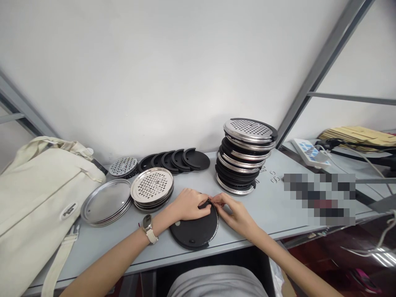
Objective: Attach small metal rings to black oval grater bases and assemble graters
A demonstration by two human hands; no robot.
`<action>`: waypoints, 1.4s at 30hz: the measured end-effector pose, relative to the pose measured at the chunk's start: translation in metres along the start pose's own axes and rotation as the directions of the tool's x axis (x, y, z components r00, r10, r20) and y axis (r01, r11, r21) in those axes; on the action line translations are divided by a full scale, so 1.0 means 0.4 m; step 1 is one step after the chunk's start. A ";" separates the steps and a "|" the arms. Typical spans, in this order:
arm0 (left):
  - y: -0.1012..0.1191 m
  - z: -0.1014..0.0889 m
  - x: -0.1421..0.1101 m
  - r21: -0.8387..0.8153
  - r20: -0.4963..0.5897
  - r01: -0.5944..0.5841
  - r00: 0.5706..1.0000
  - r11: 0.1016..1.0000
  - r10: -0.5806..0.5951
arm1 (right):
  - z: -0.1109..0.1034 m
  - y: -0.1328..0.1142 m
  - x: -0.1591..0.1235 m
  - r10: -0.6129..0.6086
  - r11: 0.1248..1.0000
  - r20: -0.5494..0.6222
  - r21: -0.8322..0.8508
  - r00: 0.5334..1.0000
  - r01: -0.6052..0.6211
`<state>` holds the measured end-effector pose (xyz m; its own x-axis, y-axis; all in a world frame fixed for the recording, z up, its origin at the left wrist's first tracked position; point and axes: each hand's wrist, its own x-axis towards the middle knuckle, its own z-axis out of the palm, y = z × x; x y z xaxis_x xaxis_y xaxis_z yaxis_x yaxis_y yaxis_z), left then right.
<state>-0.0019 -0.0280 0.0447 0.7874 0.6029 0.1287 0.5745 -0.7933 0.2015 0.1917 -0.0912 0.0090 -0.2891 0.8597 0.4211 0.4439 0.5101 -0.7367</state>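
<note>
A round black disc [194, 229] with a thin metal rim lies flat near the table's front edge. My left hand [187, 205] rests on its far edge, fingers curled and pressing on the rim. My right hand [232, 210] pinches the same rim at the top right of the disc, fingertips close to those of the left. A watch with a pale strap is on my left wrist [148, 227].
A tall stack of black-and-steel perforated discs [246, 154] stands behind the hands. Left of it lie black notched discs [176, 160], perforated steel plates [152, 185], plain steel plates [107, 201]. A cream bag [34, 198] fills the left. A power strip [311, 152] sits right.
</note>
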 end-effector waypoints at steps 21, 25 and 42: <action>0.000 -0.001 0.003 -0.012 0.013 0.019 1.000 1.000 -0.018 | 0.000 0.003 0.002 -0.024 1.000 0.005 -0.019 1.000 0.024; -0.002 0.001 0.003 -0.017 0.009 0.011 1.000 1.000 -0.011 | -0.001 0.004 0.003 -0.033 0.999 0.017 -0.004 0.999 0.033; -0.012 0.018 0.003 -0.015 -0.026 0.006 1.000 1.000 -0.006 | -0.001 0.001 0.006 -0.032 0.999 0.035 0.036 0.999 0.030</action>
<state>-0.0020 -0.0240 0.0368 0.7778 0.6096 0.1526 0.5756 -0.7886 0.2162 0.1917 -0.0891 0.0099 -0.3329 0.8416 0.4253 0.4042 0.5348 -0.7420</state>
